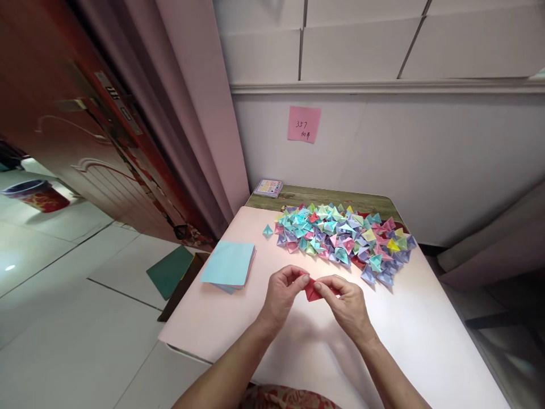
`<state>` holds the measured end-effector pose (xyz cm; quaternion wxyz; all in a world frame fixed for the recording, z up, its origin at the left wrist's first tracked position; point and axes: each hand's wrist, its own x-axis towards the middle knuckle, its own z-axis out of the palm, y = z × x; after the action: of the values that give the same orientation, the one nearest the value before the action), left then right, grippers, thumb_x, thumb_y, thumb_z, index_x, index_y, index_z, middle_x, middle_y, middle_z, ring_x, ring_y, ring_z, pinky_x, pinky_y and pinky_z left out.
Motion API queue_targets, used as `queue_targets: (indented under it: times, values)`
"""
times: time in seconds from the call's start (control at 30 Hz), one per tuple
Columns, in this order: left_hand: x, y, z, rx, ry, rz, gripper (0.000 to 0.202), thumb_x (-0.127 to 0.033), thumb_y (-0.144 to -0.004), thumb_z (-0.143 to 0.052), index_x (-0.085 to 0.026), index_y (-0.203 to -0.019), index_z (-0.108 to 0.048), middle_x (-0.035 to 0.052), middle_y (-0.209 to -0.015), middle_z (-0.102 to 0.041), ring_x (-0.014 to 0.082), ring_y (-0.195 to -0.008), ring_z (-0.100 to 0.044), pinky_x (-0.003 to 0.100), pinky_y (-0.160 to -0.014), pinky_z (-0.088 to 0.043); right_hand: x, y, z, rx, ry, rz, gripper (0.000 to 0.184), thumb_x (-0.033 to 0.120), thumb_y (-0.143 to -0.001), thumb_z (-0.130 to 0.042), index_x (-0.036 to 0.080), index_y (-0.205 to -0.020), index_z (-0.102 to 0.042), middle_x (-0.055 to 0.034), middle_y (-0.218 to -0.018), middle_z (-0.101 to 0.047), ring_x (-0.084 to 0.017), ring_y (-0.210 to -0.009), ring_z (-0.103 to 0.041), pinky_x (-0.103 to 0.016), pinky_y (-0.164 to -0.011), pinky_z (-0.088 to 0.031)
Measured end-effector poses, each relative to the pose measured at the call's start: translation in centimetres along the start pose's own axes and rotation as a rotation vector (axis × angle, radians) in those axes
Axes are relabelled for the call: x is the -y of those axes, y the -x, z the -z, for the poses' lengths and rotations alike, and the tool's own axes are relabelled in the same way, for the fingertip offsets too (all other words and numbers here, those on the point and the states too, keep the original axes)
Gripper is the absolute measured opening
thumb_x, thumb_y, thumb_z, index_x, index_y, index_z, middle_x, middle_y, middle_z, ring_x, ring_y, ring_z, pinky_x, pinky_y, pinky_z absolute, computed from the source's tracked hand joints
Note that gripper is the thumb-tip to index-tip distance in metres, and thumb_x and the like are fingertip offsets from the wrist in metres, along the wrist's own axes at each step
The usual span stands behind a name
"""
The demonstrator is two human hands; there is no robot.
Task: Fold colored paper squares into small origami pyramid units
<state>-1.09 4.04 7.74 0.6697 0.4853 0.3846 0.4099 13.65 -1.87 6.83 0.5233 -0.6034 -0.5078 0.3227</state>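
One red paper, left hand, right hand

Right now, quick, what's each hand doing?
Left hand: closed, pinching the red folded paper.
Right hand: closed, pinching the same paper's other end.

pink sticky note — on wall | blue paper stack | multicoloured folded-paper pile — mid-table | card pack

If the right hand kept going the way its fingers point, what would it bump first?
Probably the left hand: the right hand points leftward across the red paper that both pinch, and the left hand sits just beyond it.
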Motion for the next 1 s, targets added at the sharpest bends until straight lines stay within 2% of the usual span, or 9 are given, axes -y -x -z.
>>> queue_targets:
  times: [0.07,0.2,0.27,0.43,0.57,0.63,0.7,0.87,1.0]
  values:
    - [-0.3,-0.4,0.2,0.0,0.009,0.016,0.019,-0.031,-0.073,-0.074,-0.013,-0.072,-0.066,0.0032,-0.069,-0.066,0.0145,-0.067,-0.059,0.027,-0.069,-0.05,-0.2,-0.1,-0.2,0.012,-0.022,-0.047,0.026,0.044,-0.083,-0.067,0.02,-0.076,-0.076,-0.0053,-0.077,-0.074,-0.022,-0.072,-0.068,-0.029,-0.065,-0.054]
    - [-0.7,-0.8,0.2,-0.05,0.015,0.006,0.018,-0.027,-0.07,-0.076,-0.013,-0.068,-0.066,0.0014,-0.063,-0.064,0.0123,-0.061,-0.056,0.025,-0.064,-0.047,-0.1,-0.3,-0.4,0.065,-0.034,-0.096,0.027,0.045,-0.081,-0.068,0.019,-0.08,-0.076,-0.005,-0.076,-0.075,-0.021,-0.07,-0.067,-0.029,-0.066,-0.052]
    - [-0.6,-0.7,0.0,-0.042,0.063,0.02,0.019,-0.029,-0.07,-0.077,-0.013,-0.073,-0.067,0.0016,-0.066,-0.065,0.013,-0.062,-0.058,0.026,-0.065,-0.049,0.1,-0.4,-0.5,0.05,-0.015,-0.084,0.026,0.044,-0.081,-0.068,0.019,-0.079,-0.075,-0.0048,-0.074,-0.074,-0.021,-0.068,-0.067,-0.028,-0.065,-0.052]
    - [-0.1,-0.2,0.0,0.071,0.155,0.135,0.027,-0.033,-0.073,-0.077,-0.01,-0.086,-0.07,0.007,-0.075,-0.069,0.0169,-0.068,-0.063,0.033,-0.069,-0.053,0.6,-0.6,-0.7,-0.093,0.022,-0.034,0.025,0.043,-0.081,-0.069,0.019,-0.079,-0.073,-0.0038,-0.071,-0.071,-0.018,-0.065,-0.061,-0.027,-0.06,-0.047]
    - [-0.3,-0.4,0.6,0.112,0.27,0.148,0.025,-0.031,-0.076,-0.075,-0.011,-0.088,-0.07,0.0064,-0.077,-0.069,0.013,-0.064,-0.061,0.03,-0.068,-0.051,0.8,-0.7,-0.7,0.035,-0.231,-0.133,0.035,0.05,-0.084,-0.063,0.018,-0.088,-0.074,-0.0043,-0.071,-0.069,-0.017,-0.065,-0.059,-0.026,-0.06,-0.046]
    - [-0.5,-0.6,0.9,0.159,0.294,0.152,0.024,-0.031,-0.078,-0.074,-0.011,-0.09,-0.07,0.0069,-0.078,-0.069,0.013,-0.065,-0.061,0.029,-0.068,-0.05,0.9,-0.8,-0.6,0.108,-0.388,-0.222,0.039,0.053,-0.086,-0.06,0.017,-0.087,-0.074,-0.0043,-0.069,-0.067,-0.015,-0.062,-0.056,-0.025,-0.057,-0.044]
    - [-0.7,-0.7,1.1,0.198,0.28,0.164,0.025,-0.032,-0.079,-0.073,-0.011,-0.091,-0.07,0.0077,-0.079,-0.07,0.0133,-0.066,-0.061,0.028,-0.066,-0.049,1.1,-0.9,-0.4,0.165,-0.491,-0.291,0.037,0.053,-0.083,-0.065,0.016,-0.085,-0.073,-0.0043,-0.07,-0.067,-0.013,-0.06,-0.054,-0.024,-0.055,-0.043]
    - [-0.4,-0.7,1.3,0.184,0.229,0.194,0.026,-0.032,-0.076,-0.075,-0.011,-0.089,-0.07,0.0026,-0.065,-0.063,0.008,-0.054,-0.053,0.019,-0.049,-0.038,1.2,-0.9,-0.3,0.23,-0.59,-0.384,0.034,0.048,-0.079,-0.072,0.015,-0.087,-0.073,-0.0058,-0.074,-0.069,-0.013,-0.062,-0.055,-0.024,-0.058,-0.042]
    - [-0.3,-0.7,1.6,0.187,0.21,0.214,0.026,-0.033,-0.077,-0.074,-0.01,-0.088,-0.069,-0.0004,-0.056,-0.057,0.0055,-0.046,-0.046,0.017,-0.044,-0.03,1.0,-0.7,-0.4,0.242,-0.635,-0.406,0.034,0.047,-0.079,-0.073,0.015,-0.088,-0.074,-0.0054,-0.073,-0.069,-0.012,-0.061,-0.054,-0.024,-0.06,-0.043]
